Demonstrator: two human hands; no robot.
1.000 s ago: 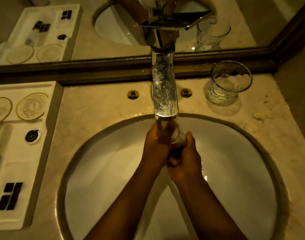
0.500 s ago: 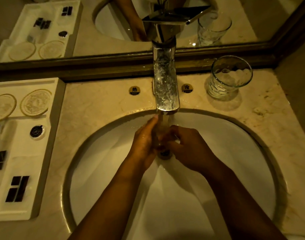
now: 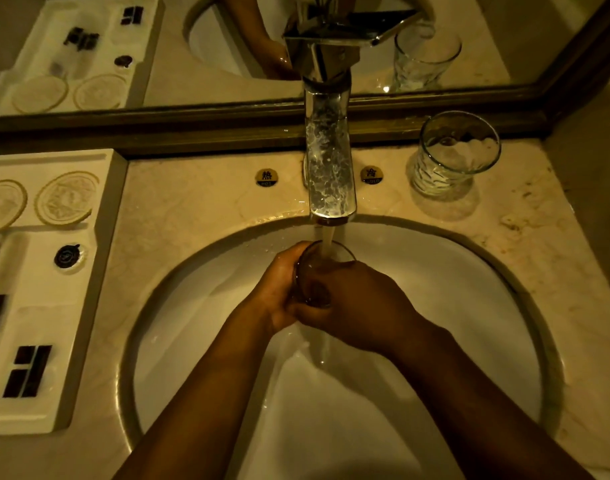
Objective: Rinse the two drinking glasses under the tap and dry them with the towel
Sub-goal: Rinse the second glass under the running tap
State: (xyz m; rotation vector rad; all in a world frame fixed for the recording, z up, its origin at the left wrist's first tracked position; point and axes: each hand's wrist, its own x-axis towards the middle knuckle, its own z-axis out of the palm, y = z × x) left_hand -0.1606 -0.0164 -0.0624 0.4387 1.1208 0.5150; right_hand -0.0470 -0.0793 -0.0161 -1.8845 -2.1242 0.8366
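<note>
Under the running chrome tap (image 3: 331,174), above the white oval basin (image 3: 470,306), both hands curl round a clear drinking glass (image 3: 326,268): left hand (image 3: 279,292) and right hand (image 3: 362,303) gripping its sides as water pours in. Rinsing the first glass seems under way; a second ribbed clear glass (image 3: 452,157) waits upright on the marble tabletop (image 3: 192,202). Next likely needs emptying and swapping; no towel is visible.

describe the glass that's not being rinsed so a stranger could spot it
Start at the tap behind the sink. On the counter to its right, by the mirror frame, stands an upright clear glass. Unlike the glass in the hands, nobody touches it.
</note>
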